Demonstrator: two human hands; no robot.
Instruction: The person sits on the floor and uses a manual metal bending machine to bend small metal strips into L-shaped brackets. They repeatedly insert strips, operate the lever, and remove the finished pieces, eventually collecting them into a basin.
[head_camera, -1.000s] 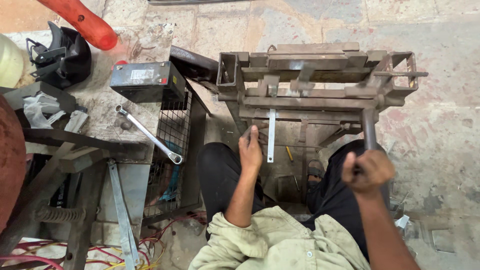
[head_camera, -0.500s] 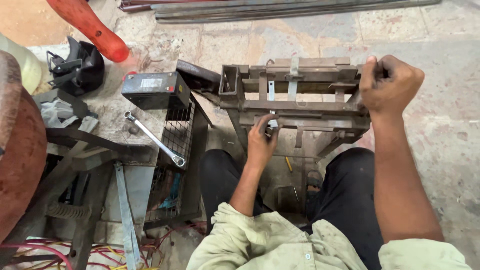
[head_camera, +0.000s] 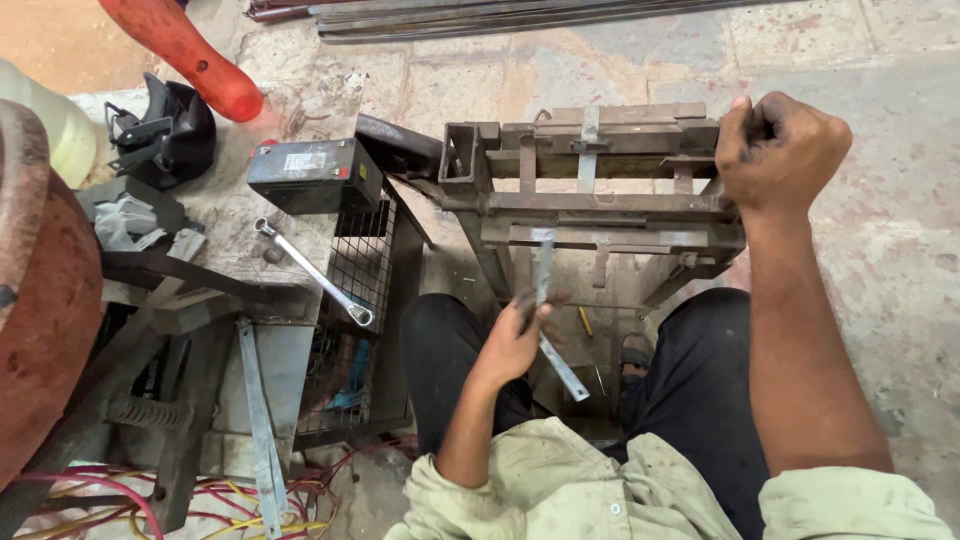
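Below the metal frame (head_camera: 600, 190), between the person's knees, the left hand (head_camera: 512, 340) is seen with its fingers curled around a flat metal strip (head_camera: 548, 320). The strip is pinched between thumb and fingers at about its middle; its upper end rises towards the frame's lower rail and its lower end slants down and away to the hand's right. Whether the strip touches the frame cannot be told.

Up and to the right of that hand, the right hand (head_camera: 775, 150) is closed into a fist on the upper right corner of the frame. What lies inside the fist is hidden by the knuckles.

To the left of the left hand, a wire mesh basket (head_camera: 350, 300) is set against a low stand. Its contents are dark and mostly hidden; only something blue is made out near the bottom. A long wrench (head_camera: 312, 272) lies across the basket's top edge, one end resting on the mesh, the other on the bench surface. Just beyond the wrench, a dark box-shaped battery (head_camera: 312, 175) is placed on the bench. Further left of it, a black welding mask (head_camera: 165, 135) and a red-orange cylinder (head_camera: 185, 50) are noted. Red and yellow cables (head_camera: 150, 500) are lying on the floor, low and to the left of the left hand.
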